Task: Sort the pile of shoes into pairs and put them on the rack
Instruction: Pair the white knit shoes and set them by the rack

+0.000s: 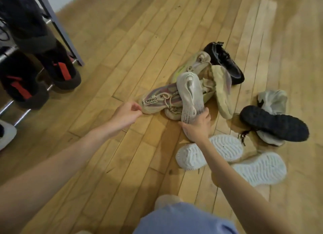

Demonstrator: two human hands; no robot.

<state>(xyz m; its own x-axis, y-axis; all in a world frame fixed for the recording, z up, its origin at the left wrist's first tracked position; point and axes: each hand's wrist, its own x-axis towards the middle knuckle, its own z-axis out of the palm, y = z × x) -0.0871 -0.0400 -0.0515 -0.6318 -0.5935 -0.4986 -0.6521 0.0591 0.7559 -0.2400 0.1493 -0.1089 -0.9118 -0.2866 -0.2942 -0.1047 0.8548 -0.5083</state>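
left hand: the left hand (128,114) is out over the wooden floor (122,41), fingers curled in, thumb and fingertips pinching the near end of the striped shoe (160,100)

striped shoe: pink and grey stripes, black lettering on its side, lying flat at the left edge of the pile, laces loose at its middle

right hand: the right hand (197,127) is on the pale knit shoe (190,97), thumb on the left side and fingers wrapped round the right side of its near end, gripping it

pale knit shoe: lying across the top of the pile, over the striped shoe, a dotted pattern on the gripped end

pile: middle of the floor, right of centre; a cream shoe (222,90) lies just right of the knit one, a yellow-green shoe (192,64) pokes out behind it

black shoe: black shoe (225,62) at the far edge of the pile, touching the cream one

right side: a dark-soled shoe (274,122) turned sole up, resting on a grey shoe (272,101)

near right: two white soles (220,150) facing up, side by side, the right forearm crossing over the left one

rack: shoe rack (57,24) at far left, metal bars, a pair of black shoes with red tongues (40,76) on it, toes pointing out

bottom edge: blue clothing (183,219) of the person, low in the middle
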